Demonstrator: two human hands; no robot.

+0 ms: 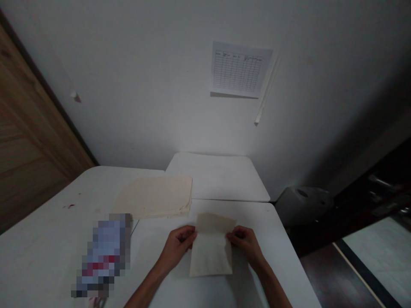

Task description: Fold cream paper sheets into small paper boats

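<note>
A small cream rectangular sheet [212, 252], paper or cloth, is held just over the white table in front of me. My left hand [180, 241] pinches its left edge between thumb and fingers. On the opposite edge, my right hand [245, 241] grips it the same way, a little below the top. The upper part of the sheet looks slightly darker, as if creased or folded there. Behind my left hand lies a stack of larger cream sheets [157, 194], their right edges a little uneven.
White tables [221, 177] meet against a grey wall. A pixelated blue-and-red object [104, 252] lies at the left. Red marks [70, 206] stain the left tabletop. A printed chart [239, 70] hangs on the wall. Beyond the right edge stands a pale plastic container [303, 203].
</note>
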